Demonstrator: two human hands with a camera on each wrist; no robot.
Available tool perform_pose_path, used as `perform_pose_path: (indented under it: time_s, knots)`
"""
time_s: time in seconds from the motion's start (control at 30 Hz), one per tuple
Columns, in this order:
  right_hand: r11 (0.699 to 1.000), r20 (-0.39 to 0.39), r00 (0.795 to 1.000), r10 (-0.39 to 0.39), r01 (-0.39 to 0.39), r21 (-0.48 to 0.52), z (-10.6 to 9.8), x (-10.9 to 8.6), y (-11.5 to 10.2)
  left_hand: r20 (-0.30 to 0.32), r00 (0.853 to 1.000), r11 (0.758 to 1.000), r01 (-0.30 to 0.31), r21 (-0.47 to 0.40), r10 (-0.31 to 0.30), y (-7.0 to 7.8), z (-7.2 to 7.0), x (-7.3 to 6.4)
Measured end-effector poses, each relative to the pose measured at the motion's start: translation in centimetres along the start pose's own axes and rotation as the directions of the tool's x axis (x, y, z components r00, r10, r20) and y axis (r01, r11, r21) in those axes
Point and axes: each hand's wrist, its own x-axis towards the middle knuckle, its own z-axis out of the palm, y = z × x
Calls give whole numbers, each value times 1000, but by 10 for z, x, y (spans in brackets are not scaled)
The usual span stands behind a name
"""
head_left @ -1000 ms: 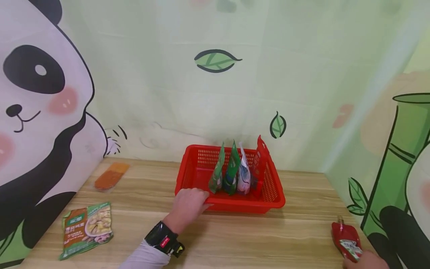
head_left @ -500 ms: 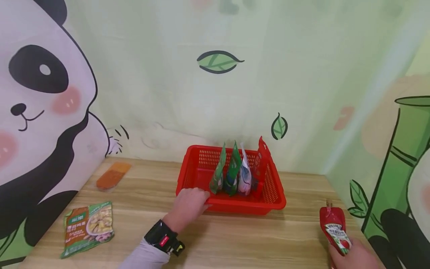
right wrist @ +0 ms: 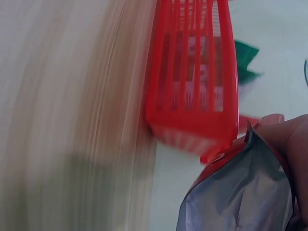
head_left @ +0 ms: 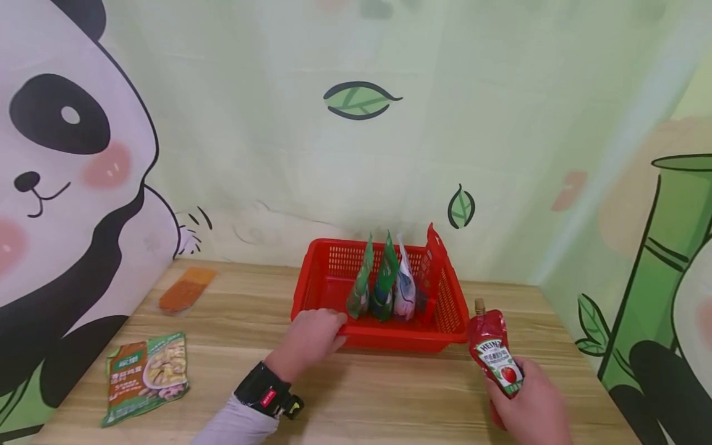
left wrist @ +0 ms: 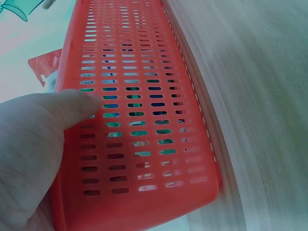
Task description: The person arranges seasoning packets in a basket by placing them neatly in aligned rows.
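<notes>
My left hand (head_left: 313,340) grips the near rim of a red plastic basket (head_left: 389,342), left of its middle. In the left wrist view the thumb lies over the slotted outer wall (left wrist: 115,204); the other fingers are hidden behind it. Standing upright inside are two green packets (head_left: 385,281), a white one (head_left: 405,287) and a red one (head_left: 431,275). With its spout up and tilted left, a red Heinz ketchup pouch (head_left: 489,337) is held by its lower end in my right hand (head_left: 534,402), close by the basket's right front corner. Its silvery base (right wrist: 236,197) fills the right wrist view's bottom.
A green and brown food packet (head_left: 147,377) lies flat at the front left of the wooden table (head_left: 389,395). Behind it lies a flat orange-brown packet (head_left: 187,289). A printed panda cloth (head_left: 250,154) hangs along the back and sides.
My right hand has carried the ketchup pouch leftward from the table's right edge to beside the basket, turning its label more into view. My left hand stays on the rim.
</notes>
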Motion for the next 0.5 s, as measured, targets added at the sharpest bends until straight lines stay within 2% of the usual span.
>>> perform_pose_path:
  time_s: [0.17,0.37,0.43,0.5]
  knots:
    - [995,-6,996,-88,89,49,10,-5,-22,-37,999,1000,-22,21,23,-1,0,-3]
    - [983,24,989,-147,144,116,18,-7,-52,-108,992,998,-62,-28,59,6,-3,-11]
    - [974,6,983,-183,180,136,20,-9,-61,-153,985,995,-92,-48,83,11,-5,-15]
    - [965,-14,976,-215,215,153,22,-10,-70,-219,969,990,-130,-62,113,17,-6,-18]
